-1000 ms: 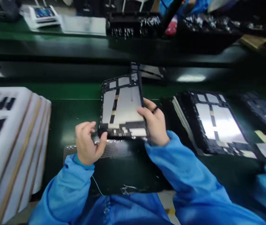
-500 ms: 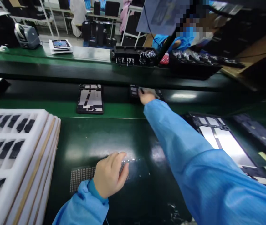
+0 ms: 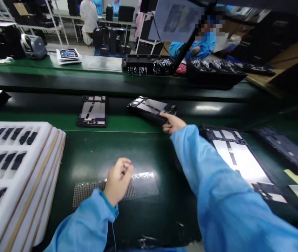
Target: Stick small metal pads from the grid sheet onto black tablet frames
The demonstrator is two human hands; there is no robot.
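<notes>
My right hand [image 3: 173, 123] grips the near right end of an opened tablet [image 3: 151, 106], a black frame with silvery plates and a dark flex strip inside. The tablet is tilted, its far left corner raised. My left hand [image 3: 119, 178] hovers loosely curled over the bench, thumb and fingers slightly apart, with nothing visible in it. Below it lies a clear sheet [image 3: 149, 185] with a grid of small dark square pads [image 3: 86, 192], partly covered by the hand and sleeve. A second opened tablet [image 3: 93, 111] lies flat farther back, to the left of the held one.
At left stands a stack of white foam trays [image 3: 47, 140] with black parts in slots. A larger opened tablet [image 3: 239, 154] lies at right, beside another dark housing [image 3: 287, 147]. Black bins [image 3: 214, 75] stand on the raised shelf; a co-worker's blue sleeve [image 3: 208, 43] shows behind.
My right hand has drawn the tablet toward me and leftward, tilting it. My left hand has shifted slightly left and away from me, its fingers curling closer. The view has moved a little.
</notes>
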